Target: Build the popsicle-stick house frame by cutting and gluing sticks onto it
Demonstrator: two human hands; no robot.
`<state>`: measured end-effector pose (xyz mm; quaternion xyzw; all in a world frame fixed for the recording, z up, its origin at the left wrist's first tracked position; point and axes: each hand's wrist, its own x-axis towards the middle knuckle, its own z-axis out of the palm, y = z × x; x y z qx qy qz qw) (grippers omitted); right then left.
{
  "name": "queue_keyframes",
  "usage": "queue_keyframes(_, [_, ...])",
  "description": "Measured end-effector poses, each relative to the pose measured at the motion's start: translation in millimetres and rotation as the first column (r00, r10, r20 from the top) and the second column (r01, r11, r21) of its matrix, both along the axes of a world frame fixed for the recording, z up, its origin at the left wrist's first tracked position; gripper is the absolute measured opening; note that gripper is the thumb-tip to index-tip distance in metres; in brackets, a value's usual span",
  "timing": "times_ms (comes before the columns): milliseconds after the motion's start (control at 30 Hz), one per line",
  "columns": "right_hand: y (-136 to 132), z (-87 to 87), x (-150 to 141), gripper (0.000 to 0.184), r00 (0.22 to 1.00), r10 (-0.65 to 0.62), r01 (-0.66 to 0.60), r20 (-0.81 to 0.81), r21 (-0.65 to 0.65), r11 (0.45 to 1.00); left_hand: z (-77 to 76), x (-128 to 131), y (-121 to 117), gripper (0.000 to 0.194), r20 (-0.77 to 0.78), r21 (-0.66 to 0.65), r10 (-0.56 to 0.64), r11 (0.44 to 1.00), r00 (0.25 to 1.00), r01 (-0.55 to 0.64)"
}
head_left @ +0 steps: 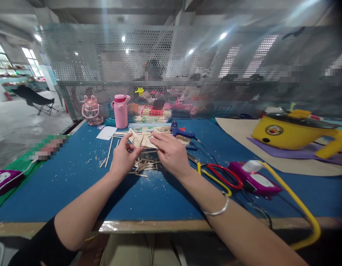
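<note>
Both hands meet over the middle of a blue table (76, 184). My left hand (123, 157) pinches the left edge of a small structure of glued wooden sticks (141, 140). My right hand (172, 153) presses its fingers on the right side of the same structure from above. Several loose wooden sticks (144, 166) lie in a heap under and between the hands. A silver bangle (217, 210) sits on my right wrist.
A blue glue gun (179, 131) lies just behind the hands. Red-and-yellow scissors (217, 175) and a purple power strip (256, 181) lie at the right, a yellow pot (292, 133) farther right. A pink bottle (120, 111) and pink cup (91, 111) stand at the back by a mesh screen.
</note>
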<state>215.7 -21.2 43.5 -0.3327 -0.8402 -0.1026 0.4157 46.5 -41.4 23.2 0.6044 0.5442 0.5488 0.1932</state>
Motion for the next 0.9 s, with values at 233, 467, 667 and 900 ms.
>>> queue_keyframes(233, [-2, -7.5, -12, 0.033, 0.997, -0.067, 0.067, -0.048, 0.008, 0.998, 1.0, 2, -3, 0.065, 0.009, 0.013, -0.012, 1.000, 1.000, 0.011])
queue_keyframes(467, [2, -10.8, -10, 0.036, 0.996, -0.033, 0.032, -0.082, -0.005, 0.999, 0.9, 4, -3, 0.063, 0.019, -0.003, -0.012, 1.000, 1.000, 0.012])
queue_keyframes(667, [3, -15.3, -10, 0.038, 0.984, -0.047, 0.042, -0.171, -0.031, 0.999, 2.0, 3, -3, 0.061, 0.022, -0.009, 0.004, 1.000, 1.000, -0.004])
queue_keyframes(900, [4, -13.3, -8, 0.036, 0.984, -0.096, 0.094, -0.148, -0.020, 0.995, 0.7, 2, -1, 0.062, 0.016, -0.027, 0.011, 1.000, 1.000, -0.011])
